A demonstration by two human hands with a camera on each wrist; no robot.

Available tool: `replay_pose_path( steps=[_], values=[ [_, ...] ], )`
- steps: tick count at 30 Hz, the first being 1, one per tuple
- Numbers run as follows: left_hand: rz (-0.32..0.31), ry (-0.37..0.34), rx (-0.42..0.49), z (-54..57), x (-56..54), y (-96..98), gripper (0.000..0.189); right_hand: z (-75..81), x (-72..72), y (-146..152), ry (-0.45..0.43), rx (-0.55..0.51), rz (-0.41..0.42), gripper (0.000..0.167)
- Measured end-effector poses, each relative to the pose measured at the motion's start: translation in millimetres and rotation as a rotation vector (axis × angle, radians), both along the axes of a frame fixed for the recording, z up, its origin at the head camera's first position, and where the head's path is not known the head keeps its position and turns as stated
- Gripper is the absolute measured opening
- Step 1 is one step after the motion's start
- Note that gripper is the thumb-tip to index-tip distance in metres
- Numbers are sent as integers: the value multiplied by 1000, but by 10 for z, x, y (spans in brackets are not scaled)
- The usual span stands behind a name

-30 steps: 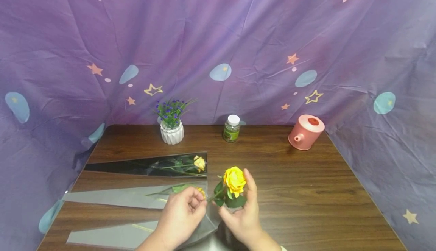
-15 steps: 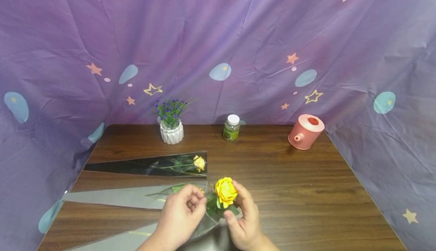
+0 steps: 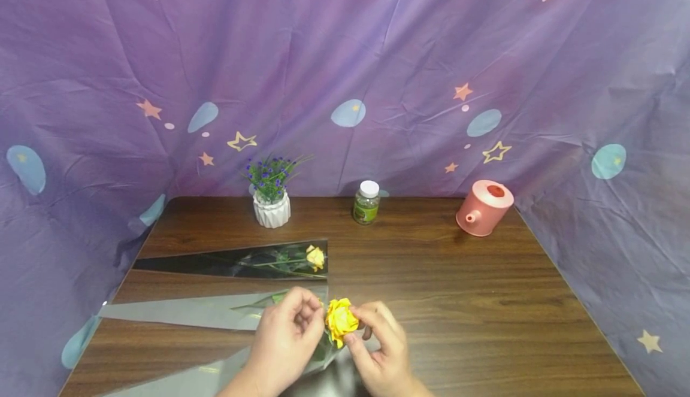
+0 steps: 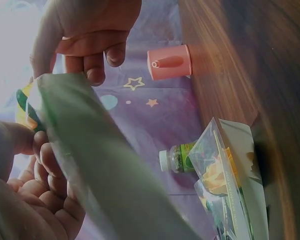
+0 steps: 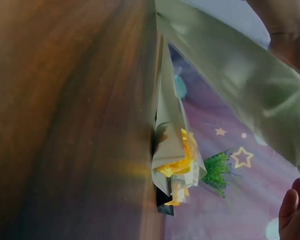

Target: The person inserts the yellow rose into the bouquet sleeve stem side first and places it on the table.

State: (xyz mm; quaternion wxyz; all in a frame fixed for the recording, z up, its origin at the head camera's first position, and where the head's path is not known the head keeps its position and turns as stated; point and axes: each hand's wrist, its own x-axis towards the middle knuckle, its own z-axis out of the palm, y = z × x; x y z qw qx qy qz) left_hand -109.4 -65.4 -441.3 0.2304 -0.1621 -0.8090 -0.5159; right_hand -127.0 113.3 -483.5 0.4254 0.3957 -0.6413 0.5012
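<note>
The rose [image 3: 342, 321] has a full yellow bloom and sits at the mouth of a see-through flower sleeve [image 3: 183, 379]. My right hand [image 3: 384, 346] pinches the bloom from the right between thumb and fingertips. On the other side, my left hand [image 3: 284, 338] pinches the sleeve's edge with curled fingers. In the left wrist view, the raised greyish flower sleeve [image 4: 104, 150] slants down between the hands and blurs the stem inside. Only a yellow and green sliver of the rose [image 4: 25, 102] shows there. The right wrist view catches my right hand [image 5: 296, 207] at its edge.
Two sleeved roses lie behind my left hand, one in a black-backed sleeve [image 3: 215, 263], one in a grey sleeve [image 3: 178, 310]. Along the back stand a white pot [image 3: 272, 211] of purple flowers, a white-capped jar [image 3: 366, 206] and a pink watering can [image 3: 484, 208].
My right hand has moved left and down with the rose. Its stem and leaves have gone into the sleeve, and the bloom is now at the mouth. My left hand has hardly moved.
</note>
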Motion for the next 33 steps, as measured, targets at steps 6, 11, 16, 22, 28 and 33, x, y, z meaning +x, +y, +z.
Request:
replay_pose_path(
  steps=[6,11,16,22,28,33],
  values=[
    [3,42,11,0,3,0,33,-3,15,-20,17,-7,1,27],
    [-11,82,10,1,9,0,33,-42,31,-9,-17,-4,17,25],
    [-37,90,-1,0,13,-5,33,-128,53,23,-136,-13,65,15],
    [-86,112,-14,-6,2,-11,31,-170,50,50,-185,-18,102,17],
    [-127,139,-43,-10,-13,-31,25,-193,27,74,-202,16,105,10],
    [-153,157,-66,-16,-29,-50,26,-189,41,100,-308,58,104,22]
  ],
)
